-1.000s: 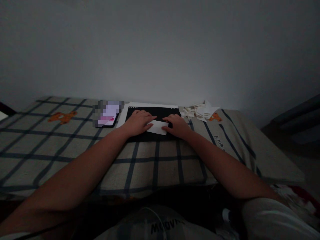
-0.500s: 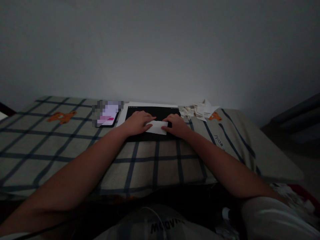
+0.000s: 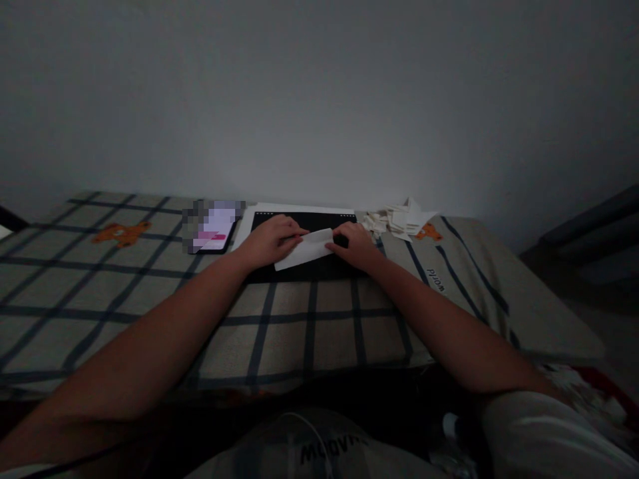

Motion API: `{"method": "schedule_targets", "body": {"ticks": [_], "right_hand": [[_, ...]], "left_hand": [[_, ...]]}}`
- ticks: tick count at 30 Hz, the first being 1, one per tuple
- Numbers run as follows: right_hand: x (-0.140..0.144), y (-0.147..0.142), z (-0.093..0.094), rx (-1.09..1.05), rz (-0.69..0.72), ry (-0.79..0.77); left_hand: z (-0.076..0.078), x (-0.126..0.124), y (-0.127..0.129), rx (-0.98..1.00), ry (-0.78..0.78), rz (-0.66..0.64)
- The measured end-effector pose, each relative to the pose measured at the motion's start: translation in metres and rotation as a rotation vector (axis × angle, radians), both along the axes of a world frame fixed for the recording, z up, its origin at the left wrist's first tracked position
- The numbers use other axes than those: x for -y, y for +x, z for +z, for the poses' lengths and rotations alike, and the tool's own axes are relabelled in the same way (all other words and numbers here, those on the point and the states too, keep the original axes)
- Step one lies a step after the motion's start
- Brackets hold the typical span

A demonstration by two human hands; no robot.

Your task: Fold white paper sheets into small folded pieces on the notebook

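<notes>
A small white folded paper [image 3: 305, 249] is held between both hands over a black mat [image 3: 319, 266] that lies on a white sheet [image 3: 249, 219]. My left hand [image 3: 271, 240] grips the paper's left side, fingers curled on it. My right hand [image 3: 354, 243] pinches its right upper corner. The paper is tilted, its right end raised off the mat.
A checked cloth with orange bear prints [image 3: 120, 233] covers the surface. A phone with a lit screen [image 3: 214, 228] lies left of the mat. A heap of folded white paper pieces [image 3: 399, 220] sits to the right, by the wall. Dark furniture [image 3: 589, 233] stands at far right.
The paper lay flat on the mat under both hands; now it is lifted and tilted, its right end raised. Both hands have shifted slightly away from me.
</notes>
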State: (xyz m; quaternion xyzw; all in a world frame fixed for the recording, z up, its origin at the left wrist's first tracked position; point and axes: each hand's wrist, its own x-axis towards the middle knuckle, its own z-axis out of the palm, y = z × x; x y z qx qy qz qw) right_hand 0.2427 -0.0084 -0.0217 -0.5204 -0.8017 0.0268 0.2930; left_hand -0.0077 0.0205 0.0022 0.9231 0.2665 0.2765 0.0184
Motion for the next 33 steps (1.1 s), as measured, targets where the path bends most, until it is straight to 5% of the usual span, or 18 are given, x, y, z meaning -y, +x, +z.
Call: {"method": "schedule_targets", "body": {"ticks": [4,9,16,26,33], "right_hand": [[0.006,0.003,0.014,-0.113,0.147,0.165],[0.025,0.002,0.027,0.077,0.272,0.233],[0.026,-0.01,0.018,0.329,0.599,0.177],[0.025,-0.017,0.01,0.213,0.619,0.085],[0.011,0.007,0.017,0.201,0.54,0.076]], "left_hand": [[0.008,0.008,0.001,0.058,0.088,0.071],[0.008,0.014,0.005,0.098,0.149,0.165],[-0.007,-0.001,0.004,-0.117,-0.02,0.026],[-0.002,0.005,0.007,-0.185,-0.035,-0.024],[-0.007,0.002,0.002,-0.167,-0.119,-0.08]]}}
